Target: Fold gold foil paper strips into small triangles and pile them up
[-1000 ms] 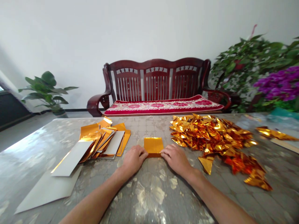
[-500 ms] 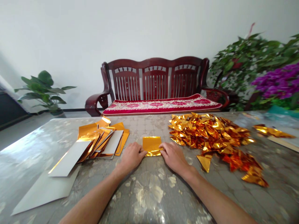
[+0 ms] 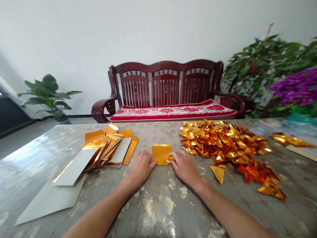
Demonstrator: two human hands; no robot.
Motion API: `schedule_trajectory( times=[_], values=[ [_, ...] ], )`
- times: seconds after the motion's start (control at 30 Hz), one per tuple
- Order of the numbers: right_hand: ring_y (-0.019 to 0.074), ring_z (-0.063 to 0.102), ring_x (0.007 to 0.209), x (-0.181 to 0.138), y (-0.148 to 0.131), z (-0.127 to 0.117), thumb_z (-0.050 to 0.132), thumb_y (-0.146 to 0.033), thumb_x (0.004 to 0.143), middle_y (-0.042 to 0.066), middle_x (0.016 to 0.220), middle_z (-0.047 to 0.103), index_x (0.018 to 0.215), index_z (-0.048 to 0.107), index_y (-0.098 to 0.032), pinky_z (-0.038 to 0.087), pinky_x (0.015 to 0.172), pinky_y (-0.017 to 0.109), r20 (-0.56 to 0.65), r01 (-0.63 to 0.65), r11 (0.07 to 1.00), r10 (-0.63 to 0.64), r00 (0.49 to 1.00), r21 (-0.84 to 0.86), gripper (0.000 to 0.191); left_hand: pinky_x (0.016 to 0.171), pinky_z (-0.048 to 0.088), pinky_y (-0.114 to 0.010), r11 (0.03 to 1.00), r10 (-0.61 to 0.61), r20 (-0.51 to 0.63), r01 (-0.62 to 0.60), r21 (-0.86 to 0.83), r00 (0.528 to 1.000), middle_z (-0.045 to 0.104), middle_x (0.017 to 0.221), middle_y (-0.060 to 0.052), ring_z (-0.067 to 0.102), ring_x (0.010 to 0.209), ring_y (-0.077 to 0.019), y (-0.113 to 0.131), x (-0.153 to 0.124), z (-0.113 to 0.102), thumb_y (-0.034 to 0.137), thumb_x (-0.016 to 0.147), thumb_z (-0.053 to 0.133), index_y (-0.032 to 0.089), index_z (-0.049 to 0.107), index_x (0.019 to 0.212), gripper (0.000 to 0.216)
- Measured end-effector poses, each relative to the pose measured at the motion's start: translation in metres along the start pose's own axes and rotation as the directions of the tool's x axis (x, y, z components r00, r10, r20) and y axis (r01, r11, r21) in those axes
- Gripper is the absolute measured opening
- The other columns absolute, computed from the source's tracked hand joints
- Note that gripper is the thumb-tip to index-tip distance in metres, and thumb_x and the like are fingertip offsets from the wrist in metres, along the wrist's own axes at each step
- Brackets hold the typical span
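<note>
A small sheet of gold foil paper (image 3: 161, 154) lies on the table between my two hands. My left hand (image 3: 143, 164) grips its lower left corner between thumb and curled fingers. At the lower right corner, my right hand (image 3: 182, 164) pinches the sheet, and a bit of folded foil shows by the fingertips. To the left is a loose stack of gold and white-backed foil sheets (image 3: 127, 150). A heap of folded gold foil pieces (image 3: 220, 138) spreads to the right, with a single folded piece (image 3: 218, 172) at its near edge.
The patterned table (image 3: 153, 211) bears white sheets (image 3: 53, 198) at the left. At the far right lie another gold piece (image 3: 293, 140) and clear plastic (image 3: 264, 125). Behind stand a wooden bench (image 3: 164, 86), a potted plant (image 3: 49, 96) and purple flowers (image 3: 294, 86).
The near edge of the foil sheet looks flatter now, with less of a raised shiny fold. Both hands stay at its lower corners; the view has shifted slightly.
</note>
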State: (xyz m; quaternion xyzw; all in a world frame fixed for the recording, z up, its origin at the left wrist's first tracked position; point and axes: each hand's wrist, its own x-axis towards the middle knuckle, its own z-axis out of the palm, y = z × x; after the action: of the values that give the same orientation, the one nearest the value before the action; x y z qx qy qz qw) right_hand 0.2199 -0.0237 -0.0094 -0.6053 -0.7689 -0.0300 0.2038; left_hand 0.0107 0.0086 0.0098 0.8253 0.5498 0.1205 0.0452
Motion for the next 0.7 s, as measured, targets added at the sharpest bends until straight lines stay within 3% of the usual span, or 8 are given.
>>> schedule_trajectory(
  times=[0.2,0.43,0.6,0.7],
  values=[
    [0.0232,0.055,0.097,-0.001,-0.003,-0.002,0.056,-0.023,0.092,0.003,0.103,0.070,0.108,0.063,-0.023,0.035,0.084,0.033,0.000,0.001,1.000,-0.001,1.000,-0.021,0.017,0.082,0.041,-0.034,0.999,0.011,-0.019,-0.010,0.031,1.000,0.062,0.092,-0.007,0.057,0.092,-0.0242,0.000,-0.003,0.002,0.038,0.089,0.058,0.019,0.064,0.078,0.023],
    [0.0236,0.054,0.099,0.000,-0.005,-0.003,0.055,-0.022,0.093,0.003,0.108,0.070,0.115,0.061,-0.023,0.035,0.086,0.033,0.028,-0.007,0.999,0.008,1.000,-0.031,0.022,0.092,0.042,-0.038,0.999,0.032,-0.129,-0.034,-0.014,0.991,0.058,0.110,-0.006,0.053,0.105,-0.0249,-0.004,-0.008,0.008,0.036,0.084,0.069,0.022,0.061,0.106,0.027],
    [0.0240,0.054,0.100,-0.002,-0.006,-0.005,0.052,-0.020,0.094,0.004,0.109,0.069,0.114,0.061,-0.023,0.035,0.086,0.034,0.044,0.010,0.998,-0.007,0.999,-0.060,0.022,0.092,0.043,-0.032,0.981,0.112,-0.114,-0.128,-0.144,0.987,0.059,0.106,-0.003,0.054,0.103,-0.0199,-0.005,-0.008,0.013,0.028,0.090,0.060,0.024,0.065,0.097,0.009],
    [0.0241,0.053,0.099,-0.002,-0.006,-0.005,0.051,-0.019,0.094,0.005,0.108,0.069,0.114,0.061,-0.023,0.034,0.086,0.034,0.047,0.007,0.998,-0.004,0.999,-0.062,0.023,0.089,0.043,-0.030,0.970,0.132,-0.062,-0.142,-0.197,0.989,0.062,0.098,-0.003,0.057,0.099,-0.0192,-0.005,-0.008,0.011,0.028,0.093,0.056,0.024,0.068,0.092,0.013]
  ],
)
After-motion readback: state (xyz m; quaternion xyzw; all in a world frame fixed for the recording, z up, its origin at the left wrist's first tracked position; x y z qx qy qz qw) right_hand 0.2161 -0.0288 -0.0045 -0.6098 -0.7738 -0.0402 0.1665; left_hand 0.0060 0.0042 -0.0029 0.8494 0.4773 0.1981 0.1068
